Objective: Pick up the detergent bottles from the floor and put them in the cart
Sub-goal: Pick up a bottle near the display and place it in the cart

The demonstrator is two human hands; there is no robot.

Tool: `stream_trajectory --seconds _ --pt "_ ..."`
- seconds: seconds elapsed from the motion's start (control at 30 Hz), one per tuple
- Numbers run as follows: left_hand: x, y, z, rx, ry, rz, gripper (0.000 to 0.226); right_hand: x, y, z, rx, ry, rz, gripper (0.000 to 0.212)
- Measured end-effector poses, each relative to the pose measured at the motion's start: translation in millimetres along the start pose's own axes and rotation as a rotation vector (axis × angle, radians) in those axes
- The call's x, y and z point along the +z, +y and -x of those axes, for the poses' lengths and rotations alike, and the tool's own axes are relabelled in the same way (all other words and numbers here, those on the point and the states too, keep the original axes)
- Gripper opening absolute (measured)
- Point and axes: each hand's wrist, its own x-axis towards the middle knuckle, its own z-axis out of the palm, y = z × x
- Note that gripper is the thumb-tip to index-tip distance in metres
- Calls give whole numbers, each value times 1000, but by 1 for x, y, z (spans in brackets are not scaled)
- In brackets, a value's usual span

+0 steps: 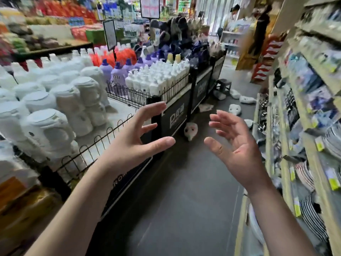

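Purple-capped bottles are crowding behind white pump bottles along the display stand's aisle-side edge. A framed sign is rising above them, and a small stool is sitting past the stand's far corner, opposite packed shelving.

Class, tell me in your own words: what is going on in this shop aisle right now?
A person is in a shop aisle with the left hand and right hand raised in front, fingers spread, holding nothing. Several white detergent bottles lie scattered on the dark floor ahead, none picked up yet. A fenced display stand packed with white bottles runs along the left; shelves line the right.
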Motion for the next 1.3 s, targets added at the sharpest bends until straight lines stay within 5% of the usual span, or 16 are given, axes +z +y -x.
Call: stream_trajectory --seconds 0.73,1.3 --pt "172 -173 -363 4 -225 100 85 -204 231 -209 126 151 174 68" --pt "222 -380 -752 -42 -284 249 77 -289 445 -532 284 172 280 66"
